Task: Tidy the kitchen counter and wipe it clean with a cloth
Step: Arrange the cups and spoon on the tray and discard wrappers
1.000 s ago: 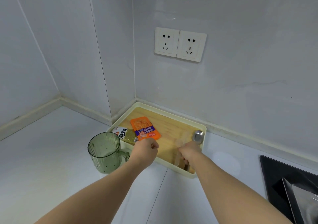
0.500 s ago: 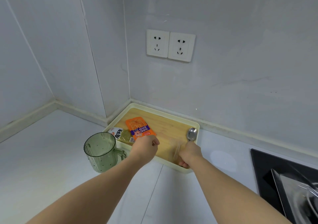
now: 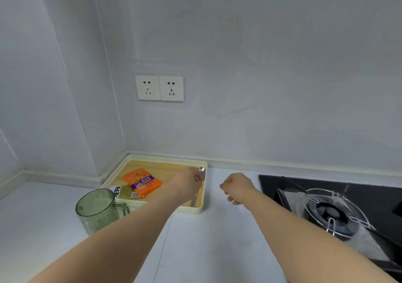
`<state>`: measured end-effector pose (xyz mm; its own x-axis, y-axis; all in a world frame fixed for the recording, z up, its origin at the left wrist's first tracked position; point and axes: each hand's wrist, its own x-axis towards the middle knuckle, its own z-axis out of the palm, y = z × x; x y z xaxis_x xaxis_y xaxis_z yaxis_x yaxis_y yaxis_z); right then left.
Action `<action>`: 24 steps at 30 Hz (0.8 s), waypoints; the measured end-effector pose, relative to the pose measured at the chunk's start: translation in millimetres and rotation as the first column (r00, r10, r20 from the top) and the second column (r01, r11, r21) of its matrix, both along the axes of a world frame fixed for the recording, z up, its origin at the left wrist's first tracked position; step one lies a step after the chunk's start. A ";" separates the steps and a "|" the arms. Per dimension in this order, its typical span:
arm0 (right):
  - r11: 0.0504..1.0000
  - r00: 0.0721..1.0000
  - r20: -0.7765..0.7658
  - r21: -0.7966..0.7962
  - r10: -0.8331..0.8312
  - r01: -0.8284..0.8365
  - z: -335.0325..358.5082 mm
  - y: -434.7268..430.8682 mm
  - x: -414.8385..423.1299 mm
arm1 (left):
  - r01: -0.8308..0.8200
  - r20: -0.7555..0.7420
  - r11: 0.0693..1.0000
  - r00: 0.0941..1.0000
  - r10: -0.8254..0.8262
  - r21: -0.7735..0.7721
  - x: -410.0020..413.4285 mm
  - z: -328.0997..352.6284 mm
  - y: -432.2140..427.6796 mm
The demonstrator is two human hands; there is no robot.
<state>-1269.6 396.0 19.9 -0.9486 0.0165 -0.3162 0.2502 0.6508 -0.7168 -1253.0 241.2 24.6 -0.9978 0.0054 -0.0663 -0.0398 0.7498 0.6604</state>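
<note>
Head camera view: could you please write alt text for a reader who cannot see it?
A person's left hand grips a metal spoon in a cream tray with two packets; the right hand hovers curled beside it. Green mug left, gas burner right.

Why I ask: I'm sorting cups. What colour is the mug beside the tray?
The mug is translucent green; head view.

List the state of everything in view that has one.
spoon: lying in tray
left hand: over spoon, grip unclear
right hand: curled, empty
green mug: upright, empty
orange packet: flat in tray
gas burner: unlit
sockets: nothing plugged in
</note>
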 end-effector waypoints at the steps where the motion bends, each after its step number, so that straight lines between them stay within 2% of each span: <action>1: 0.999 0.999 -0.018 -0.003 -0.034 0.034 2.3 14.5 5.9 | 0.036 -0.007 0.999 0.999 -0.036 -0.001 1.2 2.8 13.5; 12: 0.955 0.937 -0.186 -0.012 -0.294 0.297 3.2 209.9 88.9 | 0.349 -0.076 0.936 0.933 -0.351 -0.041 54.7 21.0 221.9; 19: 0.911 0.897 -0.162 -0.040 -0.411 0.410 -7.2 376.4 142.9 | 0.426 -0.094 0.898 0.895 -0.436 -0.109 86.6 8.3 384.8; 24: 0.869 0.862 -0.126 -0.006 -0.491 0.495 -11.5 483.6 175.2 | 0.477 -0.059 0.876 0.875 -0.481 -0.064 105.6 6.8 490.2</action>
